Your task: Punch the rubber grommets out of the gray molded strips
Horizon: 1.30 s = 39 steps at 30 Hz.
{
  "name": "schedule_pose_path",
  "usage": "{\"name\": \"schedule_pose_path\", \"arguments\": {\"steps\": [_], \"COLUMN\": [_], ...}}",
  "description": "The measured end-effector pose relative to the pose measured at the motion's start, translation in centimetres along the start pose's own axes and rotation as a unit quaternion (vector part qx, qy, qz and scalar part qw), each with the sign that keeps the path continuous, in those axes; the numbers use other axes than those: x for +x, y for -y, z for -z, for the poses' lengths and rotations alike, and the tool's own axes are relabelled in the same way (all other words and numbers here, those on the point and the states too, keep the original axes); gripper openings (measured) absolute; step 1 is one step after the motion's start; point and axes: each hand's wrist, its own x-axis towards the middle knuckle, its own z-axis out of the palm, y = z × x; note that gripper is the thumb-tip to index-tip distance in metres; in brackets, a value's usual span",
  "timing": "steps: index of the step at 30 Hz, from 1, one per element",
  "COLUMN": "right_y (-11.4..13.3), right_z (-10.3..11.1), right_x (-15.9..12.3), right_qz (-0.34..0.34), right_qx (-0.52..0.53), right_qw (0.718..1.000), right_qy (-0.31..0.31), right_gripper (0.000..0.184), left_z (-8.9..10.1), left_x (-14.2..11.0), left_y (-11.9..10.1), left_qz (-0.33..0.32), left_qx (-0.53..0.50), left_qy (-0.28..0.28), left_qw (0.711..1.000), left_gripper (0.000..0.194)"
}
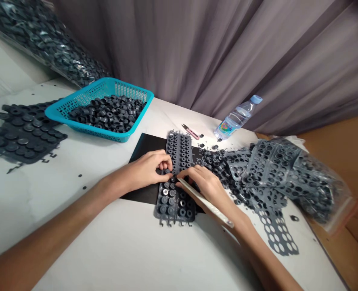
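A dark grey moulded rubber sheet (179,151) with rows of round ring-shaped parts lies on a black mat (145,159). Some rings on its near half hold shiny metal discs. At the sheet's left edge, my left hand (153,167) is closed, its curled fingers and thumb meeting over the rings; what they pinch is hidden. From the right, my right hand (204,182) grips a slim white stick-like tool (209,205), with its tip end at the sheet beside my left thumb. The tool's far end points back along my right forearm.
A blue basket (98,131) of loose black rubber rings stands behind left, near another rubber sheet (30,135). Pink thread snips (191,132) and a water bottle (235,119) lie behind. Punched-out sheets (277,226), loose bits and plastic bags (321,194) crowd the right.
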Motion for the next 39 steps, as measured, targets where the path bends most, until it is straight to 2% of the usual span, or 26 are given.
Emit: {"name": "schedule_pose_path", "arguments": {"steps": [14,39], "right_y": [-0.05,0.09], "right_z": [-0.09,-0.01], "right_x": [-0.05,-0.07], "right_qz": [0.007,0.0], "right_qx": [0.001,0.013], "right_qw": [1.0,1.0], "right_qy": [0.001,-0.002], "right_gripper": [0.024,0.03], "left_z": [0.05,0.09], "left_x": [0.04,0.09], "left_y": [-0.07,-0.28], "left_qz": [0.003,0.01], "left_qx": [-0.003,-0.003], "left_qy": [0.005,0.008], "left_qw": [1.0,1.0], "left_gripper": [0.007,0.009]}}
